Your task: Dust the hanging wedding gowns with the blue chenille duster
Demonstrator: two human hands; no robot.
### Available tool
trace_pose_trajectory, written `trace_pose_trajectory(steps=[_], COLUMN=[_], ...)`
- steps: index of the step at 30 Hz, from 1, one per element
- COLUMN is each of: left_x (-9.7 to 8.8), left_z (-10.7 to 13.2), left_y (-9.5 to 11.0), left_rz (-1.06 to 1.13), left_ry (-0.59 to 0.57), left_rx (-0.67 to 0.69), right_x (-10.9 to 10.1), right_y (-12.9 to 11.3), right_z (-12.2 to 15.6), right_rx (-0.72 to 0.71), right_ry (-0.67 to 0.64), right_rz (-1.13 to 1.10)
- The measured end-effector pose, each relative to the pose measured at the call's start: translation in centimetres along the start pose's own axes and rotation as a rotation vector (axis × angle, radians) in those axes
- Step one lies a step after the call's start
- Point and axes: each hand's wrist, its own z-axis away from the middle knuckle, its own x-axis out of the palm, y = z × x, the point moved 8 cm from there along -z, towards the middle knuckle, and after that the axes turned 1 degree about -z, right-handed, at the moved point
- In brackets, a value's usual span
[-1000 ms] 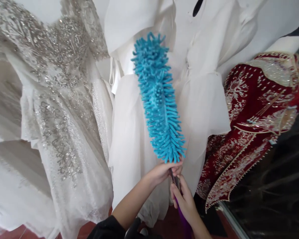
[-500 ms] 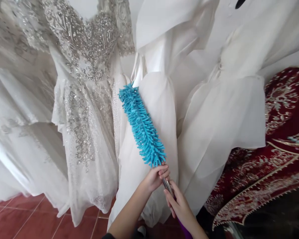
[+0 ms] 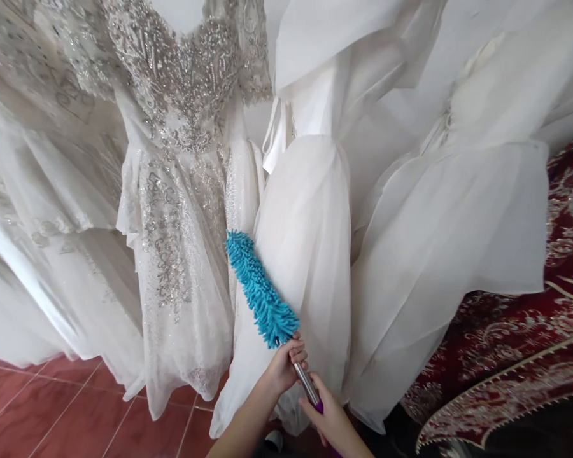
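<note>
**Blue duster against the white gowns**

Open room is scarce: gowns hang side by side across the whole view, and only the red tiled floor (image 3: 52, 407) at lower left lies bare. The left hand (image 3: 286, 362) is clenched round the metal shaft just under the fluffy blue duster (image 3: 260, 292), fingers wrapped fully. The right hand (image 3: 329, 416) grips the purple handle (image 3: 319, 406) lower down, apparently closed, though the frame edge cuts part of it off. The duster head slants up to the left, lying in the gap between the beaded silver gown (image 3: 181, 191) and the plain white gown (image 3: 310, 242), touching the latter's skirt. A second plain gown (image 3: 449, 222) hangs to the right, and a red embroidered garment (image 3: 520, 356) crowds the lower right corner
</note>
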Motion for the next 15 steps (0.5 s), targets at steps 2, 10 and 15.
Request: trace_pose_trajectory(steps=[2,10,15], left_x=[-1.3,0.6,6.5], left_z=[0.1,1.7,3.2], left_y=[-0.6,-0.3,1.5], left_rz=[0.013,-0.016,-0.096], left_ry=[0.050,-0.002,-0.133], left_rx=[-0.012,-0.002,0.021], right_x=[0.2,0.1,-1.8], right_y=[0.2,-1.1,-5.2], right_z=[0.5,1.4,0.9], right_rx=[0.006,-0.028,-0.116], right_ry=[-0.006,0.005,0.006], right_rz=[0.004,0.025,0.073])
